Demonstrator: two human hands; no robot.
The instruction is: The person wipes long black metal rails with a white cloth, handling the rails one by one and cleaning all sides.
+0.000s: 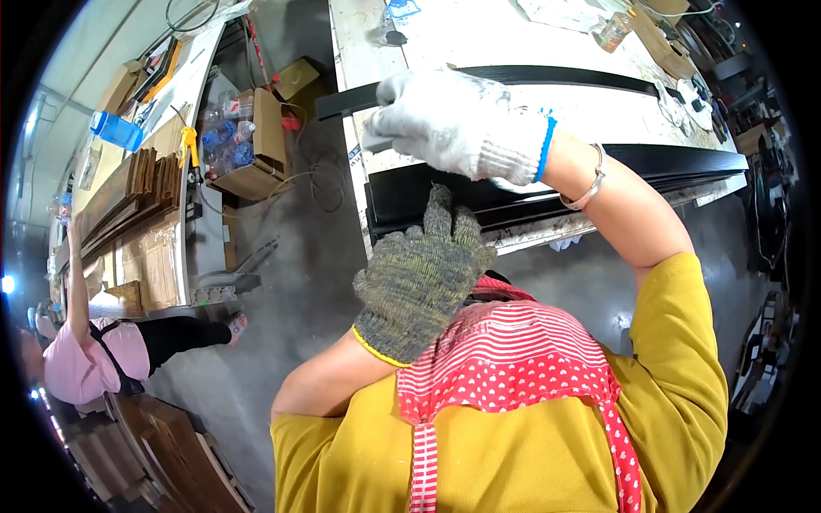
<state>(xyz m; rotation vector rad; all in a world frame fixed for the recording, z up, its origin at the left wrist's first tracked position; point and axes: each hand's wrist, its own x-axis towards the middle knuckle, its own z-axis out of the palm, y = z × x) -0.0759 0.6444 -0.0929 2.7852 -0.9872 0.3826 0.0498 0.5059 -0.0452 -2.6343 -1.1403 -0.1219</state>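
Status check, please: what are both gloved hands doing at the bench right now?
Right hand, white glove, gripping a long black strip. Left hand, grey glove, open, fingers up against the black moulding stack. Nothing blocking the white workbench edge.

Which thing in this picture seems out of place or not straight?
The thin black strip under the right hand overhangs the worktable at its left end. The left hand rests on the black moulding stack. Nothing looks spilled or broken.

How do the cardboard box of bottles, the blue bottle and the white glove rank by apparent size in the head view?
1. White glove, though it is nearest the camera.
2. Cardboard box.
3. Blue bottle.
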